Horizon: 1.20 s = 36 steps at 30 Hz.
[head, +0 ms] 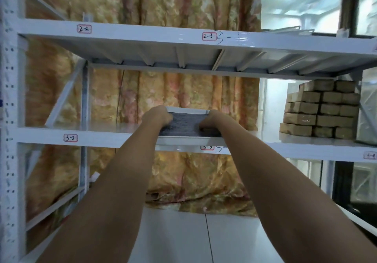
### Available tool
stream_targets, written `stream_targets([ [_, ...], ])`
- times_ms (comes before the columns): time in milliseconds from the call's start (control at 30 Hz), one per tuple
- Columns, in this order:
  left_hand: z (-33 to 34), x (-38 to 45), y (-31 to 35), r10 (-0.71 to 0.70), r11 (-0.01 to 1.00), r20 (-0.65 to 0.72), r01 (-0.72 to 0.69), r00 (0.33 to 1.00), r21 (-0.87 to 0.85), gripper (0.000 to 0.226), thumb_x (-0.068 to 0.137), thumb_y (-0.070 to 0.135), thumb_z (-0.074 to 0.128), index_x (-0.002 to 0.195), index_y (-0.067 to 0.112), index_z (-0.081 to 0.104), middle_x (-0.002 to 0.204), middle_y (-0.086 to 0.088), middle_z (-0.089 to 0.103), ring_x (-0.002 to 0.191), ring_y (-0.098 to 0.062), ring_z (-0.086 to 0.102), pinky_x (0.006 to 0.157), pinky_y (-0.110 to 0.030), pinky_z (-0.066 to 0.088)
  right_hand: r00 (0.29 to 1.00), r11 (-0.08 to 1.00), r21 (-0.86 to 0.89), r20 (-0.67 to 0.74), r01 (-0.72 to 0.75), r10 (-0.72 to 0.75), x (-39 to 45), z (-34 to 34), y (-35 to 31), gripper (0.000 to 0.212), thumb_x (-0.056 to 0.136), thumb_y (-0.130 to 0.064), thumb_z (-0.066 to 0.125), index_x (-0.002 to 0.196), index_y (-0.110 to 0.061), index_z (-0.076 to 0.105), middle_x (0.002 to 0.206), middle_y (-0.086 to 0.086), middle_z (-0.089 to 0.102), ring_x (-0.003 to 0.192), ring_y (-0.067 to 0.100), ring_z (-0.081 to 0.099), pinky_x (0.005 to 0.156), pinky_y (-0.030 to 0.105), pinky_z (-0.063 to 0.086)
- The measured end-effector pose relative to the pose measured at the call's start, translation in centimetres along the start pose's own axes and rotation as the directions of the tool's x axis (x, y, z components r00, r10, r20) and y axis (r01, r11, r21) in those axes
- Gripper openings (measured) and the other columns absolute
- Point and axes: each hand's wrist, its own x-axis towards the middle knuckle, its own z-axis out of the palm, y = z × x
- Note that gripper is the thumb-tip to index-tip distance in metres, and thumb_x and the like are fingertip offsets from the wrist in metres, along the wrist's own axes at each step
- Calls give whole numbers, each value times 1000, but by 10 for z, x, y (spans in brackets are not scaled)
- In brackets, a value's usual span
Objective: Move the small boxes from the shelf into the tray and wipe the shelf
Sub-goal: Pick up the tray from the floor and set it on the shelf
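A big white metal shelf (102,132) rack fills the frame, with a yellow, flowery curtain (173,91) hanging behind it. The middle shelf runs across the center, and a red-edged label (70,138) on its front edge at the left reads 3-2. At the right side of the frame, a pile of small brown boxes (320,110) sits stacked on that same shelf. In the center, a flat white tray (187,140) with a dark gray mat inside it rests on the shelf's front edge. The left hand (161,115) is curled around the tray's left side. The right hand (210,120) is curled around its right side. The boxes are well apart from the tray.
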Motion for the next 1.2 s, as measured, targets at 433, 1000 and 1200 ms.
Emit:
stream_targets([
  [433,36,107,-2,62,998,33,-62,998,4,31,96,27,45,110,2,57,118,-17,58,104,-33,56,83,-35,43,998,998,1,-8,-68,68,98,8,-7,34,90,-16,59,120,-2,49,81,7,48,59,15,43,51,23,40],
  [1000,92,173,-21,-30,999,189,26,982,26,51,97,26,46,142,5,36,140,-16,44,121,-32,49,98,-38,42,997,991,-119,26,-69,72,182,53,-11,50,89,-23,63,130,0,45,111,14,48,91,25,47,75,31,40],
  [1200,98,181,-23,-56,997,260,41,964,62,22,97,22,45,105,3,54,125,-16,53,100,-29,53,82,-34,41,995,970,-242,81,-37,58,190,60,-5,56,96,-33,53,141,-4,40,142,14,43,123,29,47,91,34,41],
])
